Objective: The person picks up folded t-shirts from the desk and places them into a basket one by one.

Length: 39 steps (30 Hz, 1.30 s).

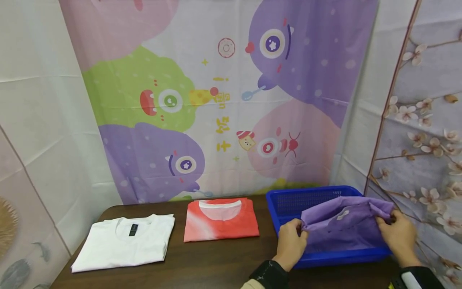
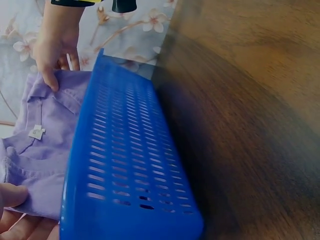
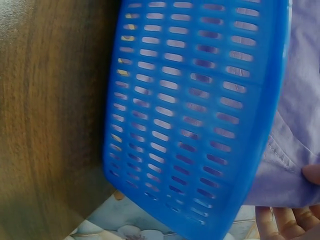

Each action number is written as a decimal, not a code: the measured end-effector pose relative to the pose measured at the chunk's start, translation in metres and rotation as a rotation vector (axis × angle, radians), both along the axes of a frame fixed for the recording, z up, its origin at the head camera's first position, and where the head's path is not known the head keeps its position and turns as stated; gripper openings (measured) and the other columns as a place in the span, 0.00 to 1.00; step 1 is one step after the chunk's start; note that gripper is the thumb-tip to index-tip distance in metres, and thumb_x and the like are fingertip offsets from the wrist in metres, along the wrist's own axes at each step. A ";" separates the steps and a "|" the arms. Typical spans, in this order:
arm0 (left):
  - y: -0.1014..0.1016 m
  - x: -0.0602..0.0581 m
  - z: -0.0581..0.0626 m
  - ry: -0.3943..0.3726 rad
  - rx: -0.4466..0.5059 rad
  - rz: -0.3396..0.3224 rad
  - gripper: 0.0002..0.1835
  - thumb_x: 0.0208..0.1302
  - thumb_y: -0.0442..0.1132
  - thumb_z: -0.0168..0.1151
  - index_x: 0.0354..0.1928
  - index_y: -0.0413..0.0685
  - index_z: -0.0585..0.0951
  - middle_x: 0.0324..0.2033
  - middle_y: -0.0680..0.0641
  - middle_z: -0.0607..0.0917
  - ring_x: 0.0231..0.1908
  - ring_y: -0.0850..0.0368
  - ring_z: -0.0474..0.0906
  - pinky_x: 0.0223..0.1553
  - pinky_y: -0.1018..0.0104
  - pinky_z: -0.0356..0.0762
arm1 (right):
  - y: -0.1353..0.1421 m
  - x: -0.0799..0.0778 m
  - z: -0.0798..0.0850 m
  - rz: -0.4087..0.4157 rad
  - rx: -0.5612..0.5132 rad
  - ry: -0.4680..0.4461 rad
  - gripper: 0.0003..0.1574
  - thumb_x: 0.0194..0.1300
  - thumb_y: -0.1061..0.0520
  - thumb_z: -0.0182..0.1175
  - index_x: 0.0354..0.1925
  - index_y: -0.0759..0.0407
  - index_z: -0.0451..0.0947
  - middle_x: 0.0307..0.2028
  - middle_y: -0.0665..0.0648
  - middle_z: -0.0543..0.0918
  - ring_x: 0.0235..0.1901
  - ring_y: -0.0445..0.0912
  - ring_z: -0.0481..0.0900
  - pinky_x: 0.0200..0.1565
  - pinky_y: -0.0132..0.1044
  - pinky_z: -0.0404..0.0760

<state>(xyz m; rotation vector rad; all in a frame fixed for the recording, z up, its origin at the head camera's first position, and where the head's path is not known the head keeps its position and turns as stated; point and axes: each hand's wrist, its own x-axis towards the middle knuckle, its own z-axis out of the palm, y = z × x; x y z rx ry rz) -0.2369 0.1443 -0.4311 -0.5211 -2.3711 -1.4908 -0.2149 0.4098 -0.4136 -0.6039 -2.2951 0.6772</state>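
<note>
A folded purple shirt (image 1: 339,228) hangs between both hands, partly inside a blue plastic basket (image 1: 306,261). My left hand (image 1: 291,243) pinches its left edge, thumb on top, as the left wrist view also shows. At the opposite edge, my right hand (image 1: 398,233) grips the cloth between thumb and fingers. A small white label (image 2: 36,132) shows near the shirt's neckline. Slotted basket wall (image 3: 180,110) fills much of the right wrist view, with purple cloth (image 3: 300,75) beyond its rim. The shirt's lower part is hidden by the basket's front.
On the brown table (image 1: 202,261), a folded white T-shirt (image 1: 137,249) lies at the left. Between it and the basket is a folded red and white shirt (image 1: 223,224). A cartoon-print curtain (image 1: 223,168) hangs behind, and a flowered curtain (image 1: 426,132) stands close at the right.
</note>
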 end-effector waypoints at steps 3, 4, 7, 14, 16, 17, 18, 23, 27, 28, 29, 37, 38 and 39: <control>0.000 -0.001 -0.003 0.010 -0.030 0.014 0.03 0.51 0.32 0.66 0.28 0.47 0.84 0.23 0.54 0.85 0.25 0.71 0.73 0.28 0.80 0.69 | 0.001 0.000 -0.003 0.004 0.009 -0.023 0.19 0.55 0.60 0.60 0.38 0.77 0.73 0.40 0.81 0.79 0.40 0.76 0.74 0.39 0.59 0.68; 0.001 -0.001 -0.004 0.009 -0.039 0.018 0.03 0.50 0.33 0.67 0.28 0.47 0.84 0.23 0.54 0.85 0.25 0.71 0.74 0.29 0.80 0.70 | 0.001 0.000 -0.004 0.007 0.011 -0.031 0.19 0.55 0.60 0.61 0.38 0.77 0.73 0.40 0.81 0.79 0.40 0.76 0.74 0.39 0.59 0.68; 0.001 -0.001 -0.006 -0.009 -0.054 0.026 0.03 0.49 0.33 0.67 0.28 0.48 0.84 0.24 0.54 0.85 0.26 0.70 0.75 0.29 0.79 0.71 | 0.002 0.000 -0.009 0.019 0.005 -0.050 0.20 0.55 0.59 0.61 0.38 0.78 0.73 0.40 0.81 0.79 0.40 0.76 0.74 0.39 0.58 0.67; 0.005 -0.001 -0.007 -0.031 -0.067 0.038 0.04 0.50 0.35 0.67 0.30 0.50 0.85 0.25 0.55 0.87 0.26 0.69 0.76 0.29 0.77 0.72 | 0.003 -0.002 -0.016 0.045 -0.019 -0.085 0.22 0.55 0.60 0.63 0.40 0.79 0.74 0.38 0.80 0.80 0.40 0.74 0.76 0.41 0.58 0.68; 0.006 -0.001 -0.007 -0.034 -0.066 0.040 0.04 0.51 0.35 0.67 0.30 0.50 0.86 0.25 0.54 0.87 0.26 0.69 0.77 0.29 0.76 0.73 | 0.003 -0.002 -0.017 0.050 -0.010 -0.096 0.21 0.54 0.59 0.63 0.38 0.79 0.74 0.37 0.80 0.80 0.38 0.73 0.76 0.41 0.58 0.68; 0.006 -0.001 -0.008 -0.035 -0.066 0.041 0.04 0.52 0.35 0.66 0.30 0.50 0.86 0.26 0.54 0.87 0.27 0.68 0.77 0.29 0.76 0.73 | 0.003 -0.002 -0.018 0.051 -0.008 -0.102 0.21 0.54 0.59 0.63 0.38 0.79 0.74 0.36 0.80 0.80 0.38 0.73 0.76 0.41 0.57 0.68; 0.007 -0.001 -0.008 -0.036 -0.064 0.042 0.04 0.52 0.35 0.66 0.31 0.49 0.86 0.26 0.54 0.88 0.27 0.68 0.78 0.29 0.76 0.73 | 0.003 -0.002 -0.019 0.054 -0.006 -0.105 0.21 0.54 0.59 0.64 0.36 0.79 0.74 0.36 0.80 0.80 0.37 0.73 0.75 0.40 0.57 0.67; 0.007 -0.003 -0.007 -0.029 -0.044 0.045 0.04 0.55 0.35 0.66 0.34 0.47 0.85 0.28 0.52 0.88 0.29 0.66 0.79 0.30 0.76 0.73 | 0.002 -0.003 -0.021 0.067 0.009 -0.101 0.20 0.53 0.59 0.64 0.33 0.78 0.74 0.32 0.80 0.79 0.34 0.71 0.76 0.37 0.54 0.67; 0.003 -0.005 -0.007 0.004 -0.054 0.064 0.07 0.56 0.35 0.66 0.37 0.44 0.85 0.29 0.50 0.87 0.29 0.64 0.79 0.30 0.76 0.73 | -0.001 -0.006 -0.021 0.084 0.015 -0.110 0.19 0.54 0.58 0.63 0.34 0.77 0.74 0.34 0.80 0.79 0.36 0.73 0.75 0.39 0.57 0.68; 0.002 -0.005 -0.008 0.011 -0.057 0.069 0.07 0.56 0.35 0.66 0.38 0.43 0.85 0.29 0.50 0.87 0.30 0.63 0.80 0.31 0.76 0.74 | -0.002 -0.007 -0.022 0.085 0.012 -0.113 0.19 0.54 0.58 0.63 0.34 0.77 0.74 0.35 0.80 0.80 0.36 0.73 0.75 0.39 0.58 0.68; 0.001 -0.006 -0.008 0.020 -0.063 0.073 0.08 0.56 0.35 0.66 0.39 0.42 0.85 0.29 0.49 0.87 0.30 0.62 0.80 0.31 0.75 0.74 | -0.003 -0.008 -0.023 0.086 0.007 -0.114 0.19 0.55 0.58 0.63 0.34 0.77 0.74 0.35 0.80 0.80 0.37 0.74 0.75 0.40 0.58 0.68; -0.006 -0.002 -0.004 -0.065 -0.030 0.042 0.15 0.53 0.30 0.62 0.44 0.40 0.84 0.37 0.46 0.89 0.37 0.58 0.84 0.39 0.72 0.79 | -0.011 -0.014 -0.028 0.098 -0.004 -0.090 0.17 0.56 0.61 0.61 0.38 0.77 0.74 0.38 0.80 0.80 0.40 0.73 0.75 0.45 0.61 0.67; -0.007 -0.001 -0.004 -0.065 -0.025 0.037 0.15 0.53 0.30 0.62 0.44 0.40 0.84 0.37 0.46 0.89 0.38 0.59 0.84 0.39 0.72 0.80 | -0.012 -0.015 -0.029 0.103 -0.003 -0.092 0.18 0.56 0.61 0.61 0.39 0.77 0.74 0.39 0.80 0.80 0.40 0.73 0.75 0.46 0.61 0.67; -0.008 -0.001 -0.004 -0.061 -0.019 0.034 0.15 0.52 0.30 0.61 0.44 0.40 0.84 0.37 0.46 0.89 0.38 0.59 0.84 0.40 0.72 0.80 | -0.014 -0.016 -0.030 0.107 -0.001 -0.092 0.18 0.57 0.62 0.61 0.40 0.77 0.74 0.39 0.79 0.80 0.40 0.72 0.76 0.46 0.61 0.67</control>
